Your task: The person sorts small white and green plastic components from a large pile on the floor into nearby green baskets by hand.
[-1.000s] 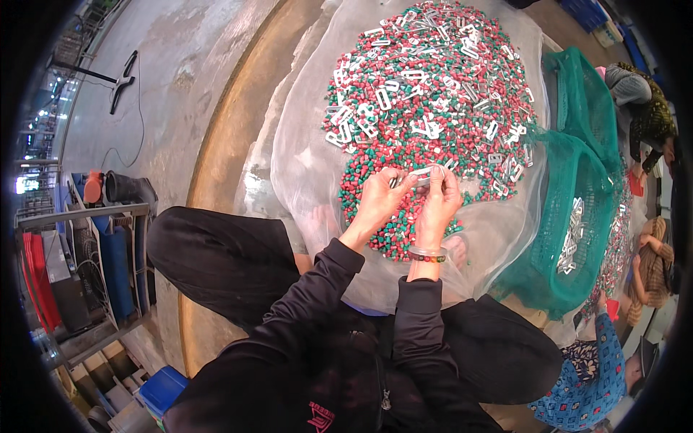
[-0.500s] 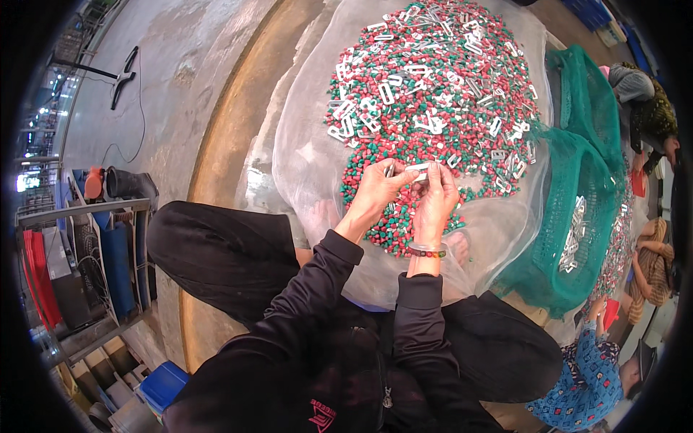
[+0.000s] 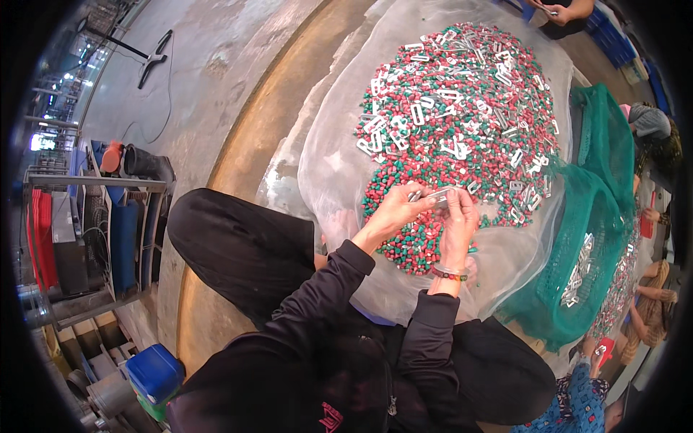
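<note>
My left hand (image 3: 398, 214) and my right hand (image 3: 460, 222) meet over the near part of a pile of small red, green and white pellets (image 3: 404, 180). Between their fingertips they pinch a small silvery-white slotted metal piece (image 3: 439, 193), held just above the pile. A second metallic bit (image 3: 414, 195) shows at the left fingers, too small to make out. Many flat, white, frame-shaped metal pieces (image 3: 417, 114) lie scattered over the pellets. Pile and pieces rest on a translucent whitish mesh sheet (image 3: 325, 162).
Right of the sheet stand green mesh-covered baskets (image 3: 552, 307), the nearer holding white metal pieces. Co-workers (image 3: 653, 119) sit along the right rim. On the left are a metal rack (image 3: 94, 184) with boots, a blue box (image 3: 155, 372) and a black stand (image 3: 154, 59).
The view has shifted, so the scene sits farther right and lower. Both hands still pinch the metal piece, now at a different tilt. Another person's hands have appeared at the top right.
</note>
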Demonstrator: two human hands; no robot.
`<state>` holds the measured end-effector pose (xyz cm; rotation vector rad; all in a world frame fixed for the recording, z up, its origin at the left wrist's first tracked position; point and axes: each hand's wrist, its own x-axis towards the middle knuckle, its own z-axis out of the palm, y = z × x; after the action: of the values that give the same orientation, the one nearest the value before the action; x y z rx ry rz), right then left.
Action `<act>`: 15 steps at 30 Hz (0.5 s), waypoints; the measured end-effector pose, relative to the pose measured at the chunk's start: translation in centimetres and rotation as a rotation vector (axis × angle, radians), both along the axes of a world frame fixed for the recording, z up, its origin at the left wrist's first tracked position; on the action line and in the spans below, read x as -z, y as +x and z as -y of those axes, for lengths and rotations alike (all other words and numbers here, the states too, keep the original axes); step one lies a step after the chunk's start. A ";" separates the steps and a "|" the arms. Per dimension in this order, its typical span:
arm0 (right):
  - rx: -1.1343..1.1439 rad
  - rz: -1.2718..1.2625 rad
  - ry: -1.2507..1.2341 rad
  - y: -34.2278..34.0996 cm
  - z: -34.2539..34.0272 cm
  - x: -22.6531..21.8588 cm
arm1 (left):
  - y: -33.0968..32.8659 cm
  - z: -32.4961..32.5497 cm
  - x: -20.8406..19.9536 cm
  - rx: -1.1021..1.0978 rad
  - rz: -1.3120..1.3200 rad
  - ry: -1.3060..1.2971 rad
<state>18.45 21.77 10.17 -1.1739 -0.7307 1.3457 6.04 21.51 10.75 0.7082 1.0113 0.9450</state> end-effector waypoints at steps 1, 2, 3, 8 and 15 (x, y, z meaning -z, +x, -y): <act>0.003 0.003 0.002 0.0 0.1 0.3 | 0.1 0.1 0.2 0.003 0.003 0.002; 0.009 -0.072 -0.021 -0.2 0.2 0.5 | 0.2 0.1 0.5 -0.039 -0.052 0.008; 0.007 -0.153 -0.048 -0.5 0.3 0.7 | 0.2 0.3 0.6 -0.087 -0.112 0.011; 0.191 -0.122 -0.077 -1.1 0.4 0.8 | 1.6 0.3 3.1 -0.128 -0.350 0.078; 0.226 -0.012 -0.002 -0.8 0.6 0.1 | 1.3 0.1 1.7 -0.091 -0.546 0.175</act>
<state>17.64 21.16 10.11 -1.2109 -0.5698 1.1636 7.33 21.41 9.07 1.1106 1.4585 0.9462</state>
